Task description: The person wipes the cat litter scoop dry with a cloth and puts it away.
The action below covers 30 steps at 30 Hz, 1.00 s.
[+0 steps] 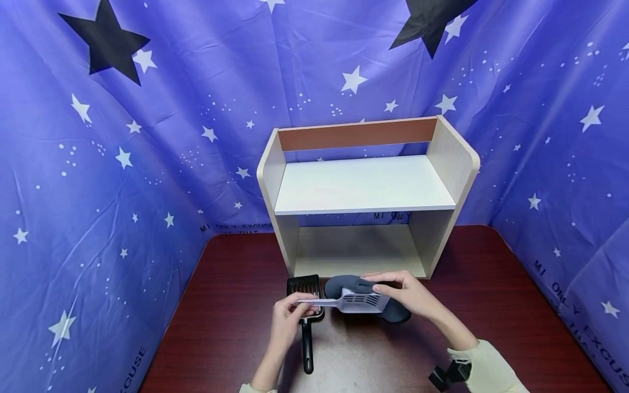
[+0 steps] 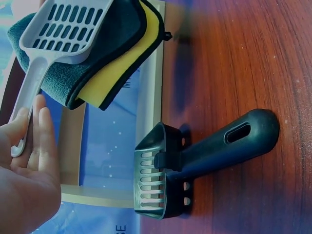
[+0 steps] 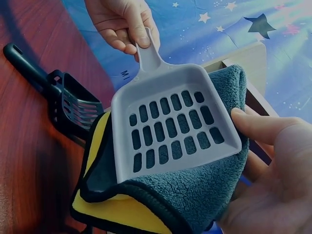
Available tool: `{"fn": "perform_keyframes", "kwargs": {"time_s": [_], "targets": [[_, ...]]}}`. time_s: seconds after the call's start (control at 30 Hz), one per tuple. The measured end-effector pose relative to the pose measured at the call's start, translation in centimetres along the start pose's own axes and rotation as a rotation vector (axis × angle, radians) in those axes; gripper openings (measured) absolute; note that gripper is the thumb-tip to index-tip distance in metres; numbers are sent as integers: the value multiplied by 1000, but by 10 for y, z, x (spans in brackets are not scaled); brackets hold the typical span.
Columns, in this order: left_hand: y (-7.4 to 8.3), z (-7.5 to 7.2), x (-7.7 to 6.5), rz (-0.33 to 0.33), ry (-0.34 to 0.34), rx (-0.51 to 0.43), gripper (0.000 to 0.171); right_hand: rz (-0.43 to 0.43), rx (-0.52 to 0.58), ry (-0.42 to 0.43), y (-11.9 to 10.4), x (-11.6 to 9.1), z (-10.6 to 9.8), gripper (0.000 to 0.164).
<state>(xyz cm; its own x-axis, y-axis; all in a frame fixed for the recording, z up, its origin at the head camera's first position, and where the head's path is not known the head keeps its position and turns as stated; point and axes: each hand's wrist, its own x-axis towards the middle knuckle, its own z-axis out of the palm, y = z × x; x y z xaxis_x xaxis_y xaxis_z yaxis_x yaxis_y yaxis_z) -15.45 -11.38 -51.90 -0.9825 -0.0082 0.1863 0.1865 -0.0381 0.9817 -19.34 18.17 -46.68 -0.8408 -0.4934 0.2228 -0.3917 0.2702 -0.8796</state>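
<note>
A light grey slotted litter scoop (image 3: pixel 163 80) is held up off the table, its handle pinched between the thumb and fingers of my left hand (image 1: pixel 286 323). Behind and under its pan lies a folded cloth (image 3: pixel 204 183), teal-grey on one face and yellow on the other, with black edging. My right hand (image 1: pixel 410 297) grips this cloth at the pan's side, thumb in front and fingers behind; part of those fingers is hidden. A black litter scoop (image 2: pixel 209 148) rests on the table beside my left hand, its handle toward me in the head view.
A two-level wooden shelf (image 1: pixel 363 185) with a white upper board stands at the back of the dark red table (image 1: pixel 221 327), just beyond my hands. Blue starry curtains (image 1: pixel 162 136) surround the table on the back and sides.
</note>
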Motion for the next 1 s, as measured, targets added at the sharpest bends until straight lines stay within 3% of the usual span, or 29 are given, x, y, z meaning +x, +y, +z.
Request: {"fn": "perform_keyframes", "kwargs": {"time_s": [0.33, 0.47, 0.63, 1.0], "targets": [[1, -2, 1, 72, 21, 15, 15, -41, 5, 49, 4, -2, -1, 25], [1, -4, 1, 88, 54, 35, 13, -19, -1, 76, 5, -4, -2, 25], [2, -5, 2, 56, 106, 53, 11, 30, -23, 110, 6, -7, -4, 25], [3, -6, 4, 72, 143, 67, 12, 128, 23, 179, 4, -12, -4, 28]]}}
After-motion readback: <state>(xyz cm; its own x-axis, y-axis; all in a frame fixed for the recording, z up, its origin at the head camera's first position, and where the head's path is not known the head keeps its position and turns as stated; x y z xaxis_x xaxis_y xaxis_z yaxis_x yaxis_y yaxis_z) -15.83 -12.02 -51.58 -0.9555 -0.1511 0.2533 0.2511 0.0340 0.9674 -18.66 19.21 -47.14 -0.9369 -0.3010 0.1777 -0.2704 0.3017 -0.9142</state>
